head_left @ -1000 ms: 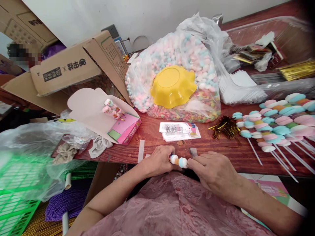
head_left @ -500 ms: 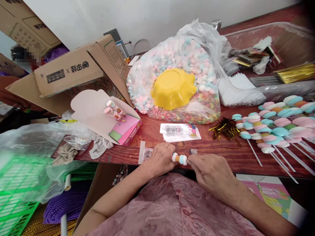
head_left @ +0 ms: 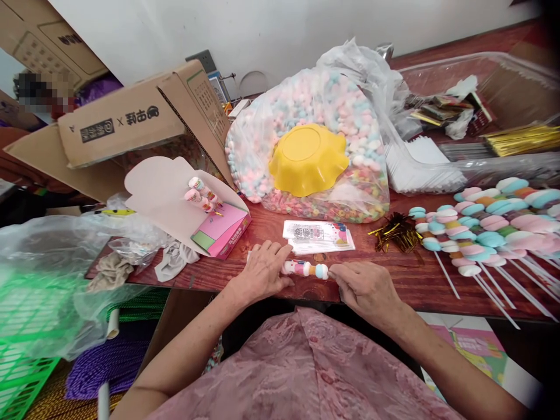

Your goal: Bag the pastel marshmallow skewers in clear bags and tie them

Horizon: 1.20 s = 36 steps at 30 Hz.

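Note:
My left hand (head_left: 262,271) and my right hand (head_left: 365,286) meet at the near edge of the red-brown table (head_left: 394,274). Between them lies a marshmallow skewer (head_left: 305,269) of pink, white, orange and blue pieces. The left hand's fingers rest over its left end and the right hand's fingertips pinch its blue right end. Just behind it lies a stack of printed cards (head_left: 318,234). A heap of gold twist ties (head_left: 397,231) sits to the right of the cards.
A big clear bag of pastel marshmallows (head_left: 306,111) with a yellow bowl (head_left: 308,157) on it stands behind. Finished skewers (head_left: 485,230) fan out at right. A pink open box (head_left: 205,219), cardboard cartons (head_left: 131,125) and a green crate (head_left: 26,338) crowd the left.
Both hands have moved a little forward onto the table with the skewer. More of the skewer now shows between them, and the left hand's fingers have spread flatter.

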{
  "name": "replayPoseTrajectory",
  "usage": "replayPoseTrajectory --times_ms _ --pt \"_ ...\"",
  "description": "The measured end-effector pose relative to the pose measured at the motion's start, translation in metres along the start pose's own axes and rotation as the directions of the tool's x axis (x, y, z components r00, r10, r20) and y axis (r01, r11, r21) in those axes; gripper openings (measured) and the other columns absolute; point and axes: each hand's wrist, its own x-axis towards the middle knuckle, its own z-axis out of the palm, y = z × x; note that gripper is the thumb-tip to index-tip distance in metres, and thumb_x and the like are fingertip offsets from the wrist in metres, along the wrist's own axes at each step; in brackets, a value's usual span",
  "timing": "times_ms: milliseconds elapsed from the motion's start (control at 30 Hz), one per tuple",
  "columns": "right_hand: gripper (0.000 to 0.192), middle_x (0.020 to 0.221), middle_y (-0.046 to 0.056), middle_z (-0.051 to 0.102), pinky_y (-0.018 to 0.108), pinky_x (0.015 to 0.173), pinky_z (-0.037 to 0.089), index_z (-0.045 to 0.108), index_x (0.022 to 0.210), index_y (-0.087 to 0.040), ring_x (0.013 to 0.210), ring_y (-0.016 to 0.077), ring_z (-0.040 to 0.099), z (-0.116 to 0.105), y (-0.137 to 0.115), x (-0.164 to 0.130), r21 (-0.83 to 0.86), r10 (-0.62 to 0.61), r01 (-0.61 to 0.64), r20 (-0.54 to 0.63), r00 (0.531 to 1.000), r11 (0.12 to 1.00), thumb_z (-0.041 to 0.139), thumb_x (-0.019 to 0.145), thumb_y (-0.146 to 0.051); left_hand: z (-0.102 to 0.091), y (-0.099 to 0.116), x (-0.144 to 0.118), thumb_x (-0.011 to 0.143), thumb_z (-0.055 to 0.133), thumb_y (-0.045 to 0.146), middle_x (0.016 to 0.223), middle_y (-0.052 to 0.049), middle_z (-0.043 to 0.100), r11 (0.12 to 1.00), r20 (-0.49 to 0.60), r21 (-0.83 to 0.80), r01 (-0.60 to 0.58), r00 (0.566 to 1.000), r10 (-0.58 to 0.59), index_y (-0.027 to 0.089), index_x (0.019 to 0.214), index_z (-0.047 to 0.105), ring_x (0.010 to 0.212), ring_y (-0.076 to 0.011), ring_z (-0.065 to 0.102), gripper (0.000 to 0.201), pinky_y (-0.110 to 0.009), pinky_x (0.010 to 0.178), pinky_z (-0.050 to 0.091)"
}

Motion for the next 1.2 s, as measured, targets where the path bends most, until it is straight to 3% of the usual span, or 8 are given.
replayPoseTrajectory --times_ms 133,300,400,567,767,967,1100,1200 --pt "0.025 0.065 0.002 0.062 0.028 0.059 0.028 0.065 0.081 -0.016 0.060 0.0127 0.050 0.006 -0.002 -0.002 0.003 -0.016 0.016 -0.059 0.998 1.000 0.045 0.093 -0.012 0.009 -0.005 -0.003 0.085 0.064 0.039 0.097 -0.006 0.065 0.998 0.007 -0.048 -0.036 0.999 0.037 0.017 0.095 0.059 0.090 -0.0218 0.059 0.024 -0.034 0.079 0.042" --pt "0.026 0.060 0.001 0.056 0.030 0.059 0.027 0.066 0.082 -0.016 0.057 0.0133 0.044 0.005 -0.006 0.001 -0.120 -0.156 0.145 -0.086 0.984 0.982 0.043 0.092 -0.009 0.018 -0.002 -0.003 0.088 0.057 0.035 0.081 -0.004 0.066 0.995 0.035 -0.065 -0.076 0.996 0.079 0.017 0.084 0.056 0.075 -0.0195 0.061 0.018 -0.030 0.065 0.038" --pt "0.027 0.062 0.001 0.058 0.029 0.057 0.027 0.065 0.083 -0.016 0.057 0.0123 0.047 0.006 -0.010 -0.001 0.061 -0.153 0.152 0.012 0.988 0.987 0.042 0.092 -0.007 0.020 -0.002 -0.002 0.083 0.058 0.026 0.079 -0.004 0.066 0.993 0.049 -0.036 -0.109 0.993 0.111 0.018 0.083 0.056 0.076 -0.0204 0.062 0.009 -0.030 0.062 0.036" --pt "0.022 0.067 -0.001 0.064 0.025 0.057 0.031 0.064 0.083 -0.018 0.057 0.0101 0.052 0.003 -0.016 -0.003 0.319 0.050 -0.078 0.096 0.994 0.945 0.045 0.095 -0.014 0.021 0.000 0.001 0.082 0.057 0.024 0.081 -0.005 0.066 0.991 0.058 -0.011 -0.137 0.989 0.137 0.018 0.087 0.056 0.078 -0.0217 0.064 0.008 -0.030 0.061 0.035" --pt "0.024 0.062 0.002 0.058 0.029 0.057 0.026 0.062 0.077 -0.016 0.057 0.0130 0.048 -0.001 -0.027 0.005 0.073 -0.045 0.044 0.020 0.999 0.996 0.043 0.088 -0.007 0.015 0.009 0.003 0.080 0.055 0.021 0.079 -0.006 0.067 0.998 0.095 -0.034 -0.051 0.994 0.054 0.018 0.087 0.058 0.076 -0.0235 0.066 0.008 -0.030 0.061 0.037" --pt "0.023 0.066 0.002 0.060 0.030 0.057 0.024 0.061 0.074 -0.018 0.058 0.0143 0.048 0.003 -0.034 0.020 -0.004 0.004 -0.004 0.160 0.987 1.000 0.044 0.082 -0.004 0.013 0.016 0.007 0.080 0.057 0.026 0.081 -0.007 0.068 0.996 0.129 -0.083 -0.017 0.991 0.028 0.018 0.086 0.060 0.081 -0.0251 0.066 0.010 -0.031 0.064 0.041" --pt "0.030 0.084 0.004 0.068 0.028 0.064 0.031 0.065 0.093 -0.019 0.072 0.0150 0.056 -0.009 -0.017 0.020 0.019 -0.013 0.009 0.232 0.973 1.000 0.044 0.080 -0.002 0.011 0.009 0.005 0.082 0.056 0.026 0.080 -0.006 0.068 0.994 0.124 -0.111 0.015 0.992 -0.001 0.018 0.086 0.061 0.080 -0.0229 0.066 0.010 -0.029 0.066 0.042" --pt "0.028 0.073 0.002 0.066 0.029 0.060 0.027 0.065 0.090 -0.018 0.065 0.0142 0.054 -0.014 -0.007 0.016 0.006 -0.010 0.009 0.263 0.965 1.000 0.044 0.081 -0.002 0.009 0.009 0.006 0.084 0.055 0.029 0.081 -0.007 0.068 0.992 0.133 -0.123 0.018 0.991 -0.002 0.018 0.088 0.061 0.082 -0.0232 0.066 0.013 -0.029 0.068 0.042"
